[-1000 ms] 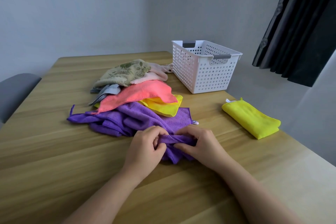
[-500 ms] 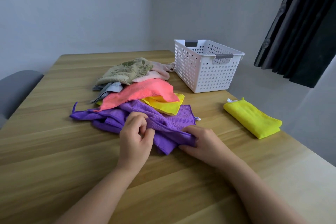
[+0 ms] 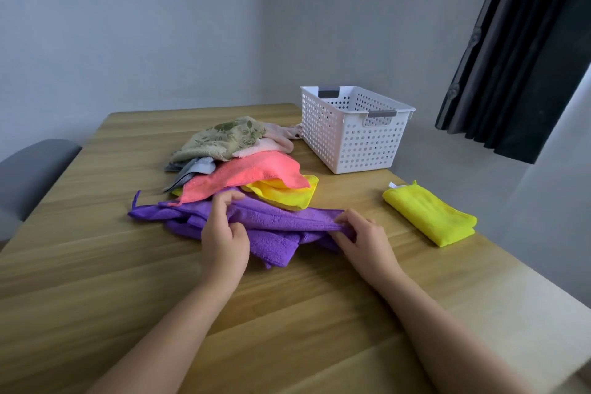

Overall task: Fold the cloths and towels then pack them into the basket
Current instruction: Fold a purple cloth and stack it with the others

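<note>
A crumpled purple cloth [image 3: 275,224] lies on the wooden table [image 3: 96,281] in front of me. My left hand [image 3: 224,230] pinches its upper edge near the middle. My right hand [image 3: 361,233] pinches the same edge further right, and the cloth is stretched between them. Behind it lies a heap: a coral cloth [image 3: 249,174], a yellow cloth [image 3: 284,193], a grey cloth [image 3: 192,169], a pale pink towel [image 3: 271,144] and a green leaf-patterned towel [image 3: 224,137]. A folded yellow cloth [image 3: 428,213] lies at the right. The white perforated basket [image 3: 355,131] stands behind, and it looks empty.
A grey chair [image 3: 28,176] stands at the table's left edge. A dark curtain [image 3: 524,51] hangs at the upper right. The table's right edge runs close past the folded yellow cloth.
My hands were together on a bunched corner of the purple cloth. They have moved apart along its edge, left hand further back and left, right hand to the right, spreading the cloth.
</note>
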The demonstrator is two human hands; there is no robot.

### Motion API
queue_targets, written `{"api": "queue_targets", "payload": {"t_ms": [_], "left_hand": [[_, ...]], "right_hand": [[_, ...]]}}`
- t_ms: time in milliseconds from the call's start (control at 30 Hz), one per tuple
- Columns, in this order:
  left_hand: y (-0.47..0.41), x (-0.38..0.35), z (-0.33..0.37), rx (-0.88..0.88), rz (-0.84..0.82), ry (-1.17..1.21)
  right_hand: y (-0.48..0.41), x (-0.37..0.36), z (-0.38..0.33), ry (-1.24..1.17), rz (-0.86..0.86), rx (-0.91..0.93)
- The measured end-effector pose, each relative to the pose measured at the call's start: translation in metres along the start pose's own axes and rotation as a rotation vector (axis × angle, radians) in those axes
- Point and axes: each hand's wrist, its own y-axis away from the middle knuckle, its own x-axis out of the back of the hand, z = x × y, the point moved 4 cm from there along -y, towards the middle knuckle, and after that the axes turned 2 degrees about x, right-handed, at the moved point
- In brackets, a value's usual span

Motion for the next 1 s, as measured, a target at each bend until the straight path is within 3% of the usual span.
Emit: {"api": "queue_targets", "payload": {"t_ms": [167,267,400,500,833,1000], "left_hand": [[-0.017,0.002,0.022,-0.026,-0.151,-0.423],[-0.034,0.016,0.067,-0.112,-0.179,-0.524],[-0.059,0.032,0.127,-0.016,-0.229,-0.352],[-0.077,0.051,0.176,-0.053,-0.169,-0.233],[-0.112,0.098,0.234,-0.097,-0.103,-0.158],[-0.119,0.12,0.235,-0.085,-0.144,-0.092]], "right_hand": [[-0.004,0.034,-0.011,0.2,-0.153,0.106],[-0.014,0.072,-0.025,0.348,-0.178,0.192],[-0.03,0.134,-0.046,0.131,0.058,0.066],[-0.041,0.183,-0.072,0.087,0.115,0.068],[-0.052,0.288,-0.117,0.028,-0.061,-0.015],[-0.045,0.314,-0.114,-0.04,-0.021,-0.068]]}}
